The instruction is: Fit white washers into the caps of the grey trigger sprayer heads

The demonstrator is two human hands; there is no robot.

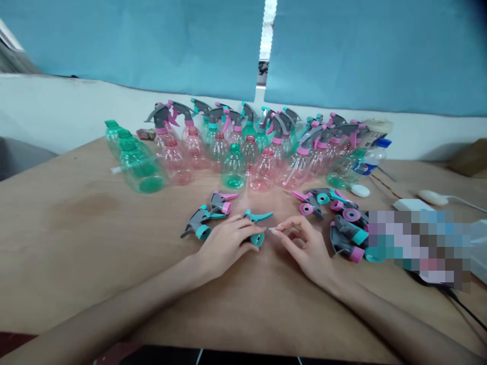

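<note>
My left hand [228, 246] is closed round a grey and teal trigger spray head [257, 239], its collar facing right and its teal lever up. Just right of it, my right hand [306, 248] pinches a small whitish piece [272, 230] between thumb and fingers; its exact kind is too small to tell. Left of my left hand lie a teal-collared spray head [200, 225] and a pink-collared spray head [221, 203]. Beyond my right hand is a loose group of pink and teal spray heads [344, 243].
Green and pink spray bottles stand across the back of the table, such as a green bottle [234, 167] without a head and a pink bottle [297, 170] with one. A labelled water bottle [371, 159], a white round lid [359, 190] and a white cabled mouse [432, 197] are at right.
</note>
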